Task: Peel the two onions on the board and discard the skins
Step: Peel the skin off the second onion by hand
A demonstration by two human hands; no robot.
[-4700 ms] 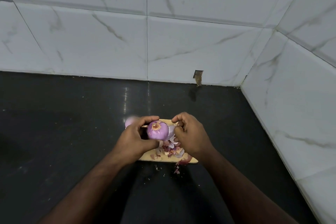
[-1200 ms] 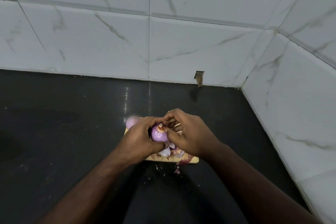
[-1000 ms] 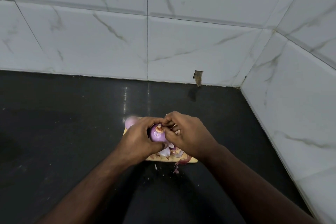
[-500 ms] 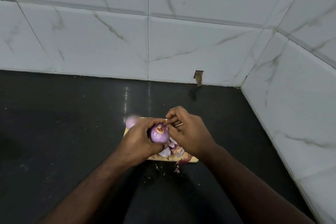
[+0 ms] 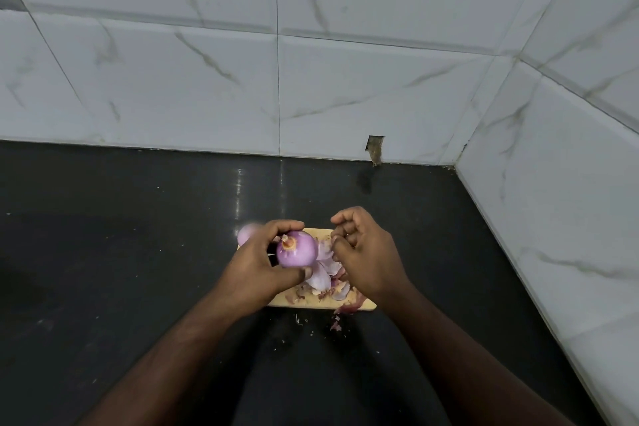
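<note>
Here, black counter (image 5: 121, 252), marbled wall tiles (image 5: 207, 62).

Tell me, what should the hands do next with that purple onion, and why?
Probably the right hand should pinch the dry bit beside the root end of the onion, which the left hand grips, and pull it off; that scrap looks unpeeled.

No writing, label, brand, number or sign can be read anywhere here, whether on the wall tiles (image 5: 207, 79), the counter (image 5: 103, 235) or the board (image 5: 321, 303).
</note>
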